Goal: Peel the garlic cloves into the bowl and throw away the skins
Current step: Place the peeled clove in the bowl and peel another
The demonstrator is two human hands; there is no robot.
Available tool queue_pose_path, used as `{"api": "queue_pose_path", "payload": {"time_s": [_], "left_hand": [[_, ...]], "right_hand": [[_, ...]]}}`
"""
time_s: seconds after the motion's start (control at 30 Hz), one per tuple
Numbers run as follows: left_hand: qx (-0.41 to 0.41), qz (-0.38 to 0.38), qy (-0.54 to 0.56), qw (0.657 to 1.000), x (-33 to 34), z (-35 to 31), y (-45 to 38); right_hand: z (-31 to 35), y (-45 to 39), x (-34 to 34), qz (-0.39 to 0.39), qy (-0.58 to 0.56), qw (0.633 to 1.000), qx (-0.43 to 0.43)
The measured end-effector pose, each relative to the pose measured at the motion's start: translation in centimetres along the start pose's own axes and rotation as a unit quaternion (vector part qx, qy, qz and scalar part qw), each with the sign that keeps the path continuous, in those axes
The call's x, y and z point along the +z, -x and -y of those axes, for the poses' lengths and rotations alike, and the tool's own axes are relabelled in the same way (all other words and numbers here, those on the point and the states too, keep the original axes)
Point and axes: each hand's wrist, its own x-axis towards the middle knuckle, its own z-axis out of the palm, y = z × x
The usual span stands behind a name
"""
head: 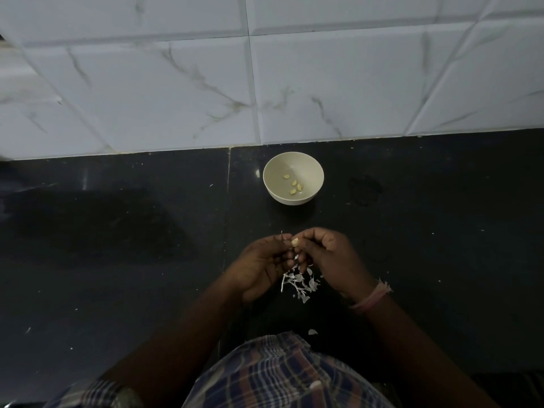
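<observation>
In the head view, a person is standing at a dark counter (pixel 117 260) and working a single clove (pixel 295 241) between both hands. The left hand (pixel 262 267) is pinching the clove at its fingertips, seemingly to steady it, while the right hand (pixel 329 257) is curling its fingers in against the clove's other side, apparently picking at the skin. Both hands are hovering low over the counter, probably so that what comes off is dropping in one place: a heap of skins (pixel 298 282) is lying directly beneath them, with one stray flake (pixel 312 331) nearer the person's checked shirt (pixel 279 375). The bowl (pixel 293 178) is sitting well beyond the hands, close to the tiled wall (pixel 265 69), likely within reach yet clear of falling skin. It is holding a few peeled cloves (pixel 294 185). Judging by this, the peeling is partway along, and the skins are not yet thrown away.
</observation>
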Motion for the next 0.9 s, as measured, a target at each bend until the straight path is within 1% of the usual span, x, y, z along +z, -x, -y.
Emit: {"api": "queue_pose_path", "payload": {"time_s": [0.1, 0.23, 0.37, 0.5, 0.57, 0.6, 0.67, 0.7, 0.73, 0.83, 0.9], "left_hand": [[0.032, -0.045, 0.003, 0.998, 0.4, 0.2, -0.1], [0.109, -0.102, -0.059, 0.987, 1.0, 1.0, -0.1], [0.179, -0.153, -0.187, 0.954, 1.5, 0.9, 0.6], [0.218, -0.157, -0.255, 0.929, 1.8, 0.6, 0.9], [0.211, -0.156, -0.252, 0.932, 1.7, 0.6, 0.7], [0.19, -0.151, -0.221, 0.945, 1.6, 0.6, 0.5], [0.126, -0.129, -0.114, 0.977, 1.3, 0.5, 0.0], [0.096, -0.121, -0.072, 0.985, 1.1, 0.5, -0.2], [0.076, -0.118, -0.056, 0.988, 1.0, 0.4, -0.4], [0.062, -0.116, -0.068, 0.989, 0.8, 0.2, -0.6], [0.064, -0.122, -0.082, 0.987, 0.7, -0.1, -0.6]], "right_hand": [[0.0, -0.2, 0.2, -0.029, 0.022, 0.999, 0.002], [-0.2, -0.6, 0.4, -0.085, 0.113, 0.99, -0.002], [-0.4, -1.0, 0.6, -0.091, 0.208, 0.974, -0.015], [-0.4, -1.1, 0.7, -0.096, 0.287, 0.951, -0.057], [-0.1, -1.0, 0.7, -0.093, 0.292, 0.95, -0.067], [0.1, -0.9, 0.6, -0.09, 0.289, 0.951, -0.068], [0.3, -0.7, 0.5, -0.08, 0.302, 0.947, -0.072], [0.3, -0.6, 0.4, -0.076, 0.318, 0.942, -0.081], [0.3, -0.5, 0.4, -0.072, 0.337, 0.934, -0.093], [0.4, -0.5, 0.4, -0.054, 0.402, 0.906, -0.122], [0.5, -0.5, 0.4, -0.043, 0.431, 0.894, -0.117]]}}
